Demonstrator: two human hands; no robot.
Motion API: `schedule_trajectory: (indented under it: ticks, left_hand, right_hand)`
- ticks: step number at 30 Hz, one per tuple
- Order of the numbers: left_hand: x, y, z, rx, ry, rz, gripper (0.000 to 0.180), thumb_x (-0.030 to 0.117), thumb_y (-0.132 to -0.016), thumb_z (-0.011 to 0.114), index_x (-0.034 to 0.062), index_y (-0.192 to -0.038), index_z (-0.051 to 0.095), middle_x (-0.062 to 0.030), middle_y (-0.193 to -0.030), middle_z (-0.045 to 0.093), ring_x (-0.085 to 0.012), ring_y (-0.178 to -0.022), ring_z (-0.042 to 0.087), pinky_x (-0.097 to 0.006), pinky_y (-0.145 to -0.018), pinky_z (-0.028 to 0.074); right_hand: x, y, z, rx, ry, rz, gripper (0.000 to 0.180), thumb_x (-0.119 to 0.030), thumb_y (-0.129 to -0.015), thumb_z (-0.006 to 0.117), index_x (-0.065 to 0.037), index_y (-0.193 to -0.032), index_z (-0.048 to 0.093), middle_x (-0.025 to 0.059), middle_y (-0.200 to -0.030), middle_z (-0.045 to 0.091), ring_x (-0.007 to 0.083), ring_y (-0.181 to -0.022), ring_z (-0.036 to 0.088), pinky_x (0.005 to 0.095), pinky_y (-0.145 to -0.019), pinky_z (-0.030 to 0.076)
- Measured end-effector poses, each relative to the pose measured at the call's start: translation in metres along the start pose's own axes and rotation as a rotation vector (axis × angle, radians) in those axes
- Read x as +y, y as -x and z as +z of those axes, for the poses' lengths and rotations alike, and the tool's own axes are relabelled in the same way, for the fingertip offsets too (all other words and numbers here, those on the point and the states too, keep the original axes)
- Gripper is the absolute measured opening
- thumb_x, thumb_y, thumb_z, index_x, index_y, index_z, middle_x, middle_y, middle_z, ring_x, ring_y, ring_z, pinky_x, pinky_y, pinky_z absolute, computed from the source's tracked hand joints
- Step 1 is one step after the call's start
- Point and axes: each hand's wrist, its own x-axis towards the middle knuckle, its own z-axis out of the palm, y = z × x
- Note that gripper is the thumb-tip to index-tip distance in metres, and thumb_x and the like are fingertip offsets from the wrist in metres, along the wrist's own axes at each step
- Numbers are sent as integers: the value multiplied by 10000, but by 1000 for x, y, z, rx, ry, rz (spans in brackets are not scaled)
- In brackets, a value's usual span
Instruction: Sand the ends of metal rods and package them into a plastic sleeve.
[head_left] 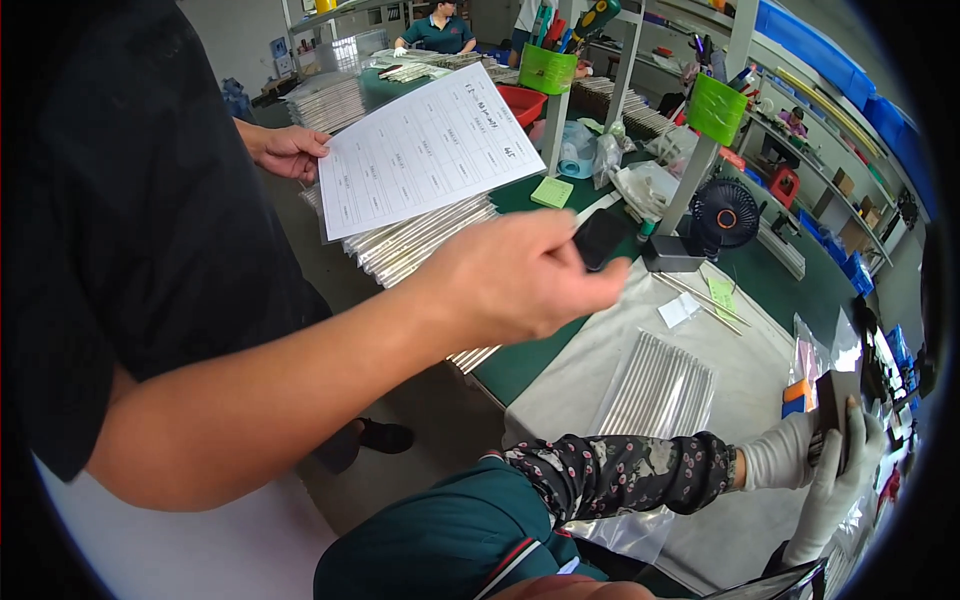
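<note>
My left hand (pixel 785 455), in a white glove below a dark floral sleeve, reaches the right side of the bench and closes on a dark rectangular block (pixel 838 400). My right hand (pixel 845 478), also gloved in white, has its fingers wrapped round the same block from the near side. Part of the left fingers is hidden behind it. Beside them lies an orange and blue object (pixel 797 396). A clear plastic bag of slim metallic rods (pixel 660 385) rests on the cloth, left of my hands.
At left, a person in black holds a printed sheet (pixel 420 150); their other hand (pixel 530 275) hangs over the bench. Bundled rods (pixel 410 240) lie beneath the sheet. A phone (pixel 600 238), a small fan (pixel 725 215) and loose rods (pixel 705 305) are farther back. Shelf posts rise there.
</note>
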Motion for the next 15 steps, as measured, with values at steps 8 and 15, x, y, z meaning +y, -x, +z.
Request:
schedule_trajectory:
  ticks: [8,15]
  left_hand:
    - [-66,-95,59,-307,-91,462,471,89,-829,464,132,-1290,375,65,-941,627,-89,-820,597,-242,-637,497]
    - [11,-199,145,14,-405,873,497,39,-810,504,119,-1287,393,52,-896,630,-95,-907,582,-223,-878,424]
  right_hand:
    - [-27,11,-3,58,144,-292,346,-51,-794,471,-20,-1135,521,172,-1122,468,296,-1035,458,369,-902,340]
    - [-57,9,-12,108,186,-324,354,-78,-729,557,-48,-1081,554,169,-1032,478,301,-939,474,369,-853,363]
